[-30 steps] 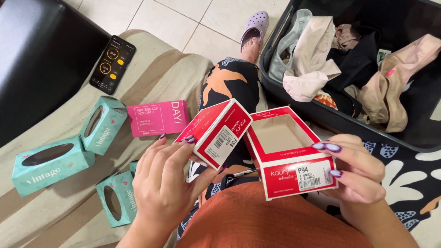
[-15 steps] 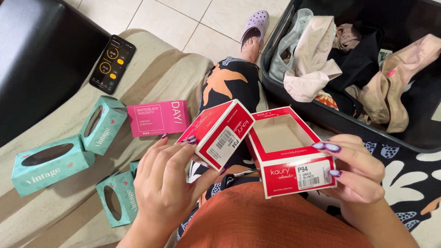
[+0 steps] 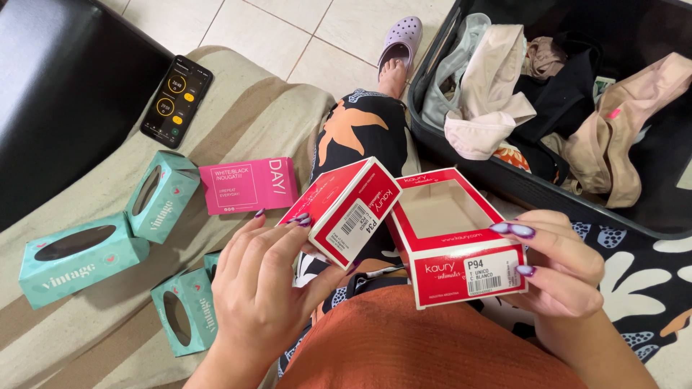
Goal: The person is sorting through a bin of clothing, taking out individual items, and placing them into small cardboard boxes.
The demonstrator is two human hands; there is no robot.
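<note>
Two red cardboard boxes with white edging are held above the person's lap. The windowed box point(image 3: 455, 238) sits in the right hand point(image 3: 559, 277); its cut-out window faces up and shows an empty interior; its long axis runs from the near label end away toward the suitcase, angled slightly left; the white label end faces the camera. The right hand's fingers are closed on that near right end, thumb on top, fingertips on the label face. The second red box point(image 3: 346, 209) is in the left hand point(image 3: 263, 288); it is tilted, long axis running from lower left up to upper right, its labelled end facing the camera; its upper corner lies just beside the windowed box's far left corner, whether touching cannot be told; the left fingers are clamped along its lower left side, thumb beneath.

Below both: an orange garment point(image 3: 425, 346) over the lap, and a dark patterned trouser leg point(image 3: 360, 130) ending in a lilac clog point(image 3: 401, 43).

To the left, a beige striped cloth point(image 3: 245, 108) bears a pink flat box point(image 3: 249, 185), three teal windowed boxes point(image 3: 79, 256) and a phone point(image 3: 176, 101) with lit screen; a black seat surface point(image 3: 58, 94) lies beyond.

To the right, an open black suitcase point(image 3: 519, 184) holds loose clothing point(image 3: 490, 94); pale floor tiles point(image 3: 288, 32) lie beyond.
</note>
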